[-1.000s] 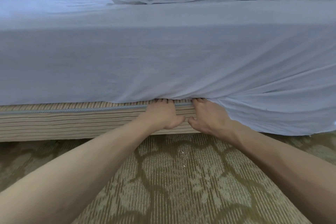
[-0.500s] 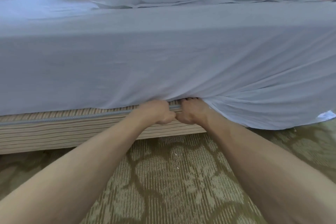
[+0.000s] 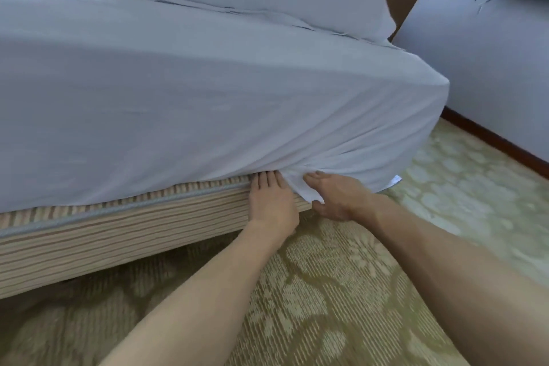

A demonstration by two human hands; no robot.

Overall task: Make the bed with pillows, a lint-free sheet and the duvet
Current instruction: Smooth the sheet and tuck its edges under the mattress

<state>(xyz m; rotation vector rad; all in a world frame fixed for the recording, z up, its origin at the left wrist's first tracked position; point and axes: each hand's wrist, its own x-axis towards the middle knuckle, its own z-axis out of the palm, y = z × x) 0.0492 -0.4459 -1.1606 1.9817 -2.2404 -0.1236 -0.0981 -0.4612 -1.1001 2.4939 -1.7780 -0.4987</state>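
In the head view the sheet [image 3: 208,104] is draped down to the striped base [image 3: 118,232]. Straight fingers of the left hand [image 3: 271,202] are pressed into the seam, and a loose flap is pinched by the right hand [image 3: 335,196]. The flap should be drawn taut, then slid under flat; open carpet [image 3: 326,291] is seen rightward, where the hem hangs untucked.

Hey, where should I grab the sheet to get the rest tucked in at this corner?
Grab the loose hem hanging at the corner, reaching from underneath. To the left of the left hand the sheet is tucked in above the bed base. Only this stretch droops free, and the right hand pinches a fold of it.
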